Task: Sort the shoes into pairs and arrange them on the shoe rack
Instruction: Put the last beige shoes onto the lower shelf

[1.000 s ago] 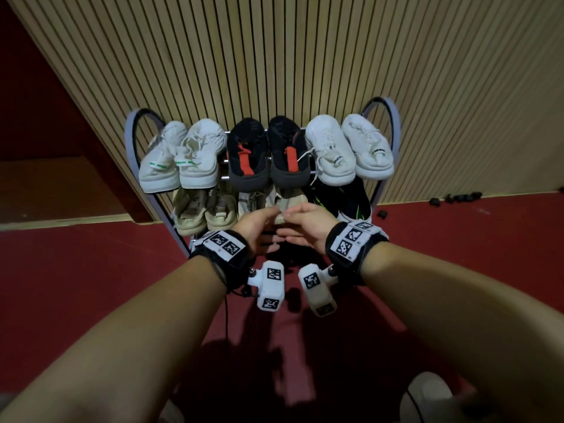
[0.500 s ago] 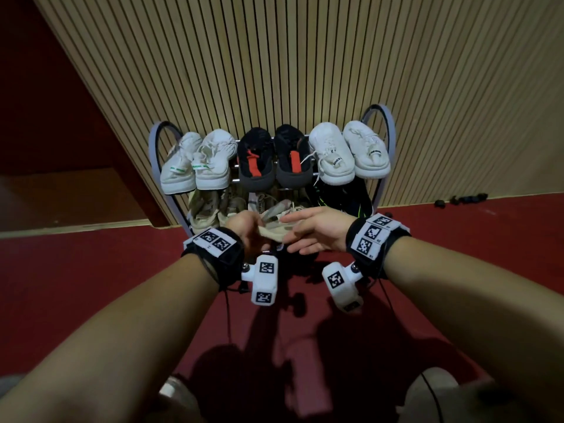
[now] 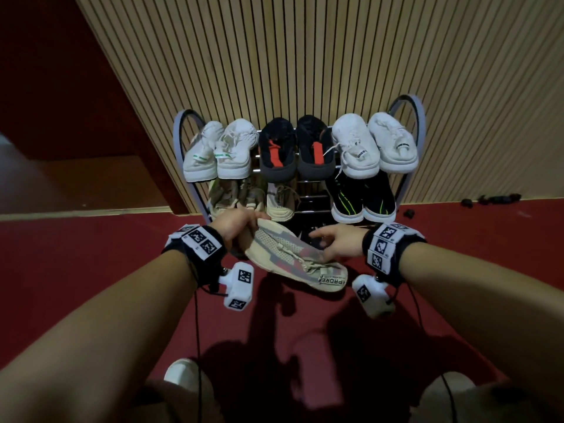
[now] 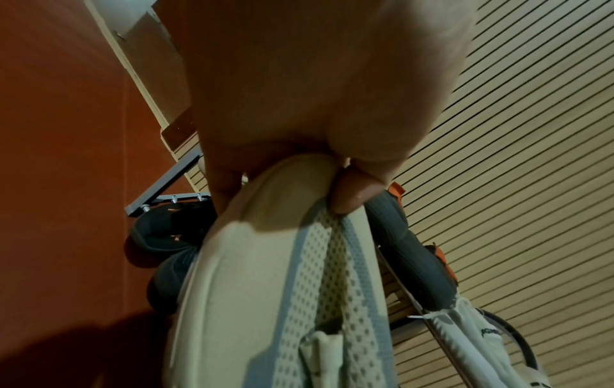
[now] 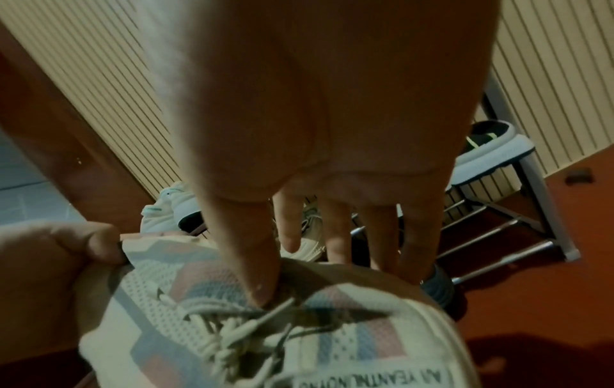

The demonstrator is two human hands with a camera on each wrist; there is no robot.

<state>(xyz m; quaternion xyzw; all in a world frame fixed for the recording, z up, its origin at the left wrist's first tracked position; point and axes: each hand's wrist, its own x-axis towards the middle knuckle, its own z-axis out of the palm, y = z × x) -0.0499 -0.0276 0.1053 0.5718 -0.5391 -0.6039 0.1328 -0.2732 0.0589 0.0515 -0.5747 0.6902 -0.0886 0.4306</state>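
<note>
Beige knit sneaker (image 3: 293, 259) sits at the centre of the head view, off the shoe rack (image 3: 409, 141) and in front of it, toe toward the left hand (image 3: 236, 224), heel label toward the camera. Its sole is hidden from the head camera; the left wrist view shows that pale sole edge and the mesh upper (image 4: 332, 275), with the thumb (image 4: 349, 199) and fingers pinching the toe end. The right hand (image 3: 337, 244) is splayed, fingers nearly straight; the right wrist view shows its thumb (image 5: 252, 262) pressing on the laces (the other fingers reach past the shoe's far side, and whether they touch it is unclear). The heel label's lettering is cut off and upside down there. On the rack's lower tier, upper centre of the frame, a matching beige shoe (image 3: 279, 203) stands with a bare gap at its right; the olive pair (image 3: 235, 193) at its left is partly covered by the left hand.
</note>
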